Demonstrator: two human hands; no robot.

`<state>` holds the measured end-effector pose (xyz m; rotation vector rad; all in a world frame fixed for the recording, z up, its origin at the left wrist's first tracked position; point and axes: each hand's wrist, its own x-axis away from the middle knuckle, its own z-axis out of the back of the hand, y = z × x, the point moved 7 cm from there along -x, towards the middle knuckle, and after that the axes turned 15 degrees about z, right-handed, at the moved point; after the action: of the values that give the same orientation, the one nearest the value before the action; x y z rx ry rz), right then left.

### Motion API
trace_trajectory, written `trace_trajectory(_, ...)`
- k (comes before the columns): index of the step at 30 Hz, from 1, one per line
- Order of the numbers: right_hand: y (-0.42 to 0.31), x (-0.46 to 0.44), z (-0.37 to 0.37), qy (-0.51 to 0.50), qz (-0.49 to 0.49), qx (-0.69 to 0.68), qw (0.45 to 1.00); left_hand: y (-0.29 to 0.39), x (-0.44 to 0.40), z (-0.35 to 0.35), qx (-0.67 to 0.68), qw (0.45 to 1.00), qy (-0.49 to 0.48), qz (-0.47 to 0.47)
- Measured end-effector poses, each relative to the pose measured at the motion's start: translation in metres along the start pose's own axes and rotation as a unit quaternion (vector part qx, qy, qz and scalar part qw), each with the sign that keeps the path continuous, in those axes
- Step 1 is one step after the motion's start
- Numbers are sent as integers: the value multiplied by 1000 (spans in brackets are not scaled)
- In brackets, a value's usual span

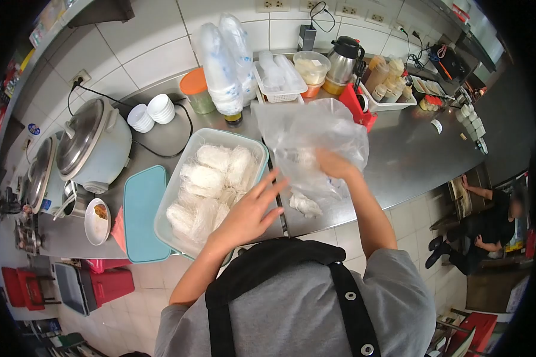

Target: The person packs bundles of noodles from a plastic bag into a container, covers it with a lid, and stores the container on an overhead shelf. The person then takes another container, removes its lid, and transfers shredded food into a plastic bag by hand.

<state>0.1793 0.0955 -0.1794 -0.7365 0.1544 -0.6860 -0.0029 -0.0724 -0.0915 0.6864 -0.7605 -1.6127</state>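
Note:
My left hand [251, 209] is over the right side of a clear plastic tub [161, 219], its fingers spread and holding nothing. Inside the tub lie several bundles of thin white noodles [205, 181], some apparently wrapped in clear film. To the right, my right hand [337, 165] is at a large clear plastic bag [315, 122] spread on the steel counter. Its fingers are blurred against the bag, so their grip cannot be made out. Something whitish shows through the plastic beside them. A crumpled white piece [305, 204] rests near the counter's front edge.
A teal lid [145, 214] lies left of the tub, near a white bowl [97, 221] and a large rice cooker [95, 146]. Bagged cups [220, 65], a steel jug [344, 62] and a red holder [357, 107] line the back. A person [488, 220] sits at right.

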Motion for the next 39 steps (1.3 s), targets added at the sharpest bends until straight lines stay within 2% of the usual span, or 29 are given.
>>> trace_trajectory(1,-12,1,8,13,43,-31,999,-4,-3,-3,21,999,49,5)
trace_trajectory(3,-29,7,31,128,221,-123,959,0,-13,-7,12,993,114,-17)
trace_trajectory(4,-43,7,36,115,180,-109,971,2,-18,-6,6,989,146,-29)
trace_trajectory(6,-71,10,46,89,98,-80,988,0,-29,-15,44,994,97,-15)
trace_trajectory(7,-80,14,51,112,123,-59,984,-3,-32,-19,63,995,71,-8)
trace_trajectory(9,-93,24,61,155,171,-14,973,-18,-36,-24,49,993,104,11)
trace_trajectory(12,-95,36,76,183,129,-22,974,-33,-31,-21,43,986,157,29)
trace_trajectory(15,-75,48,89,266,25,102,958,-47,-21,-11,60,980,173,76)
trace_trajectory(18,-50,55,80,56,-169,-17,984,-54,-16,-2,49,974,191,107)
trace_trajectory(21,-80,65,84,74,-33,48,996,-57,-16,-2,61,969,222,90)
trace_trajectory(25,-83,63,51,-43,105,42,993,-47,-31,-7,139,961,221,88)
trace_trajectory(27,-89,56,38,-113,188,41,975,-43,-47,-12,107,968,211,79)
trace_trajectory(29,-99,53,46,-74,220,-108,967,-54,-58,-27,-14,977,207,52)
trace_trajectory(32,-94,53,67,-28,274,-281,919,-62,-56,-60,25,994,77,75)
trace_trajectory(34,-94,51,70,-10,268,-442,856,-60,-45,-84,-44,998,-5,51)
trace_trajectory(38,-104,12,66,112,221,-325,913,-91,-17,-149,-91,990,-101,-31)
trace_trajectory(39,-127,-2,60,102,208,-275,933,-94,-14,-157,-88,984,-155,8)
